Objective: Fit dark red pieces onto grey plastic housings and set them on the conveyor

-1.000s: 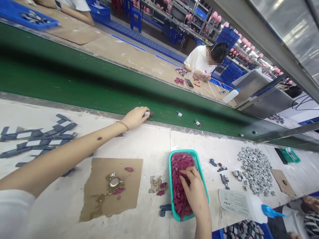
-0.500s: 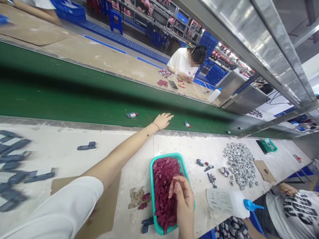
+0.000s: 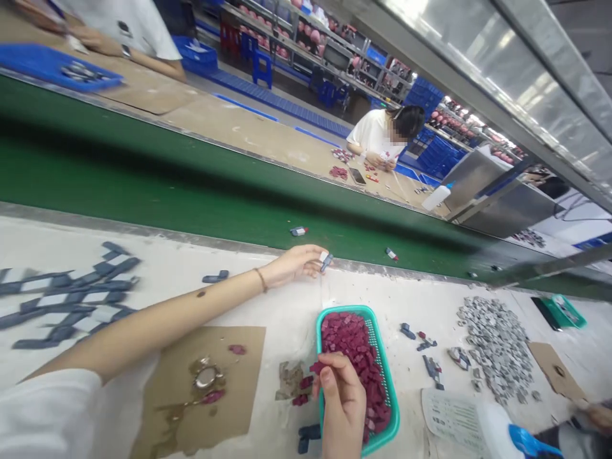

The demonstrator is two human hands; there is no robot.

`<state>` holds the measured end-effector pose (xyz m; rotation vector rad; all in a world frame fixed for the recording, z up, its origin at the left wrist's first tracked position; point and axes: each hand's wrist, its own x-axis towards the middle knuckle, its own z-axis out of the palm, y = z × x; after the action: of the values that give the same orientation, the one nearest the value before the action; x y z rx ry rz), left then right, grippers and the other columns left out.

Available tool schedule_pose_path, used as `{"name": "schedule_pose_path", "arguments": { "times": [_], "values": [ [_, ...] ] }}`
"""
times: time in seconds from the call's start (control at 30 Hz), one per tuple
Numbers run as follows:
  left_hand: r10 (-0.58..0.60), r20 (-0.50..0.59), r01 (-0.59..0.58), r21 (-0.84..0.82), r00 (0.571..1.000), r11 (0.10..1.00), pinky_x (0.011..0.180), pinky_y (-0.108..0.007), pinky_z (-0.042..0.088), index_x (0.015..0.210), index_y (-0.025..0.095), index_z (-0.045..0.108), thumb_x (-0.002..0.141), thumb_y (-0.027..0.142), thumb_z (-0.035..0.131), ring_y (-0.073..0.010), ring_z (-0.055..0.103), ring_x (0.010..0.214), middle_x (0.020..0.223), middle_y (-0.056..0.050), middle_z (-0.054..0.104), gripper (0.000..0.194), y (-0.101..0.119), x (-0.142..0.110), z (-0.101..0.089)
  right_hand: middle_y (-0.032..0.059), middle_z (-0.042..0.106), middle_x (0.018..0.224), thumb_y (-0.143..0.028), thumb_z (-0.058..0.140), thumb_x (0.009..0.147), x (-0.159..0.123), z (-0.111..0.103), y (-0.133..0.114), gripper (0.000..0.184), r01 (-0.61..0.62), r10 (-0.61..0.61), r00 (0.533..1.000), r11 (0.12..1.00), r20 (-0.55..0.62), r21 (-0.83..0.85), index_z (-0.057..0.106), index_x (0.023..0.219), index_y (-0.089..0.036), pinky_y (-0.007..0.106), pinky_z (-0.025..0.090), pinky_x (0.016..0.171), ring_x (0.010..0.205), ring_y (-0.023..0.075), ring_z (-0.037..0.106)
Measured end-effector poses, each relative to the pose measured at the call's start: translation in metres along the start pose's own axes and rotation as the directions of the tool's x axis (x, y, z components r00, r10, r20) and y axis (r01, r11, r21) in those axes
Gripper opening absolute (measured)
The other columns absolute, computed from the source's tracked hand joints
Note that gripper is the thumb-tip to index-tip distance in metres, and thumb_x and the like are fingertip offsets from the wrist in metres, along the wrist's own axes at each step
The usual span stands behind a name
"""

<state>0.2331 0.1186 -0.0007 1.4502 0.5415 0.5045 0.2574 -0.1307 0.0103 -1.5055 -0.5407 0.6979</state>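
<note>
My left hand (image 3: 299,262) reaches out to the near edge of the green conveyor belt (image 3: 191,207). Its fingertips pinch a small grey-and-white plastic part (image 3: 326,259). My right hand (image 3: 342,398) is over the left side of a teal basket (image 3: 393,401) full of dark red plastic pieces (image 3: 351,338). Thumb and fingers of that hand close on one dark red piece (image 3: 316,368), partly hidden by them. Two grey parts with red tips, one (image 3: 299,231) nearer my left hand and another (image 3: 391,254) farther right, lie on the belt.
Grey-and-white parts (image 3: 71,296) cover the table's left. A brown cardboard sheet (image 3: 239,382) bears a small round metal dish (image 3: 206,377). On the right are a glue bottle (image 3: 459,414) and a heap of pale pieces (image 3: 497,344). Co-workers sit across the belt; another is at the right edge.
My left hand has drawn back from over the belt to its near edge and now holds a grey-and-white part. My right hand stays at the basket, now with a red piece showing in its fingers.
</note>
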Motion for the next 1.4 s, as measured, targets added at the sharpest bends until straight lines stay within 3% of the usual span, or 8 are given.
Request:
{"name": "schedule_pose_path", "arguments": {
  "times": [0.2,0.4,0.93,1.07,1.17,1.23,1.3,1.4],
  "values": [
    [-0.129,-0.067,0.095,-0.372,0.989,0.924,0.073,-0.031,0.055,0.103,0.016,0.063,0.076,0.038,0.074,-0.0196,0.069,0.077,0.09,-0.009,0.074,0.036,0.023,-0.112,-0.043,0.0,0.062,0.062,-0.046,0.072,0.077,0.008,0.041,0.0,0.028,-0.057,0.063,0.954,0.998,0.292,-0.028,0.071,0.083,-0.019,0.022,0.046,0.047,0.049,0.0117,0.053],
    [-0.227,-0.281,0.111,-0.376,0.932,0.92,0.075,-0.029,0.053,0.102,0.018,0.065,0.07,0.045,0.077,-0.0187,0.067,0.079,0.094,-0.006,0.072,0.042,0.026,-0.18,-0.069,0.0023,0.067,0.065,-0.045,0.074,0.074,0.012,0.075,0.007,0.026,-0.05,0.047,0.921,0.999,0.388,-0.003,0.072,0.076,-0.019,0.022,0.047,0.047,0.05,0.0122,0.055],
    [-0.224,-0.539,0.067,-0.296,0.812,0.953,0.073,-0.034,0.054,0.097,0.023,0.067,0.07,0.046,0.074,-0.0198,0.064,0.07,0.089,-0.005,0.071,0.035,0.004,-0.254,-0.082,0.0,0.064,0.064,-0.05,0.072,0.076,0.012,0.089,0.034,0.032,-0.096,0.092,0.918,0.995,0.386,-0.009,0.067,0.084,-0.02,0.026,0.048,0.053,0.055,0.015,0.058],
    [-0.283,-0.688,0.145,-0.253,0.668,0.957,0.071,-0.034,0.055,0.098,0.022,0.068,0.068,0.051,0.073,-0.0211,0.064,0.07,0.089,-0.005,0.07,0.042,-0.002,-0.276,-0.093,0.0006,0.065,0.066,-0.05,0.072,0.076,0.013,0.087,0.038,0.032,-0.101,0.103,0.911,0.995,0.4,-0.026,0.068,0.083,-0.019,0.026,0.049,0.057,0.057,0.0146,0.059],
    [-0.253,-0.809,0.24,-0.143,0.53,0.96,0.067,-0.034,0.055,0.096,0.021,0.067,0.065,0.05,0.072,-0.0215,0.063,0.066,0.084,-0.005,0.072,0.043,-0.01,-0.302,-0.119,0.0011,0.065,0.064,-0.049,0.072,0.076,0.016,0.083,0.042,0.031,-0.132,0.136,0.898,0.991,0.419,-0.039,0.068,0.08,-0.019,0.026,0.048,0.055,0.056,0.0148,0.058],
    [-0.211,-0.888,0.332,-0.071,0.409,0.941,0.065,-0.035,0.057,0.094,0.02,0.065,0.066,0.048,0.068,-0.0237,0.066,0.067,0.087,-0.006,0.074,0.039,-0.015,-0.323,-0.147,0.0011,0.066,0.062,-0.05,0.072,0.076,0.018,0.081,0.045,0.031,-0.159,0.16,0.885,0.987,0.437,-0.039,0.067,0.081,-0.019,0.026,0.048,0.054,0.055,0.0155,0.058],
    [-0.145,-0.959,0.491,-0.007,0.244,0.871,0.066,-0.037,0.058,0.094,0.018,0.061,0.073,0.046,0.055,-0.0274,0.07,0.074,0.087,-0.01,0.076,0.036,-0.016,-0.345,-0.18,0.0014,0.066,0.062,-0.05,0.072,0.076,0.019,0.081,0.048,0.032,-0.181,0.178,0.876,0.983,0.448,-0.038,0.068,0.082,-0.019,0.026,0.048,0.054,0.056,0.016,0.059],
    [0.01,-0.997,0.642,0.058,0.078,0.764,0.07,-0.047,0.058,0.117,0.012,0.05,0.082,0.045,0.034,-0.0367,0.069,0.095,0.106,-0.021,0.071,0.05,-0.011,-0.37,-0.228,0.0015,0.065,0.062,-0.05,0.074,0.075,0.018,0.082,0.05,0.033,-0.195,0.194,0.873,0.98,0.448,-0.044,0.068,0.081,-0.018,0.026,0.048,0.053,0.056,0.0165,0.059]
  ]
}}
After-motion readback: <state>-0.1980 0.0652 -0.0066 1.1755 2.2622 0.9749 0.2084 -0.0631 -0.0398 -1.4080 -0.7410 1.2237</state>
